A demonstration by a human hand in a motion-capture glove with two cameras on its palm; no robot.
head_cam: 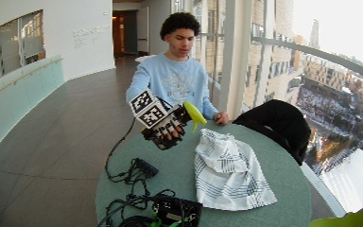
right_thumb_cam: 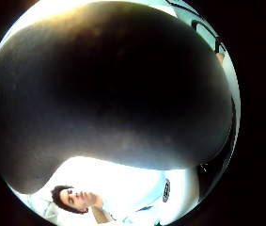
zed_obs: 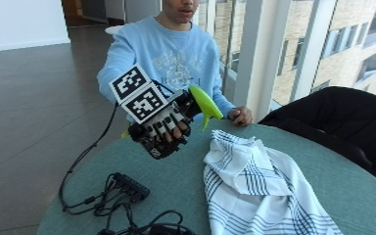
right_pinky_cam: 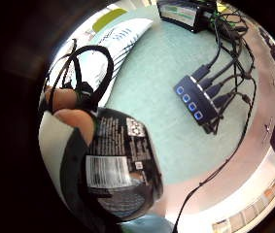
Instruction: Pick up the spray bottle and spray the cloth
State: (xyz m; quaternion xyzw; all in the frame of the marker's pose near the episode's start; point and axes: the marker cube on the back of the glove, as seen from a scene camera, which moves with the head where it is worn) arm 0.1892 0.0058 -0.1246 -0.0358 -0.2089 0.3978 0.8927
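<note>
We see the gloved right hand (zed_obs: 164, 122) gripping the black spray bottle with lime-green trigger head (zed_obs: 205, 104), raised above the round teal table's (zed_obs: 175, 188) edge, near the white blue-striped cloth (zed_obs: 253, 191).

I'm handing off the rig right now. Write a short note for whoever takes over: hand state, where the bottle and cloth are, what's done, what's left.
Right hand: fingers curled round the black spray bottle, holding it in the air above the table. The bottle's yellow-green spray head points toward the cloth.
Bare hand: rests on the far edge of the table, holding nothing.
Cloth: white with dark stripes, lying rumpled on the table beside the raised bottle.
Done: bottle picked up.
Left: spray the cloth. Whether any spray has gone out yet cannot be told from these views.
</note>
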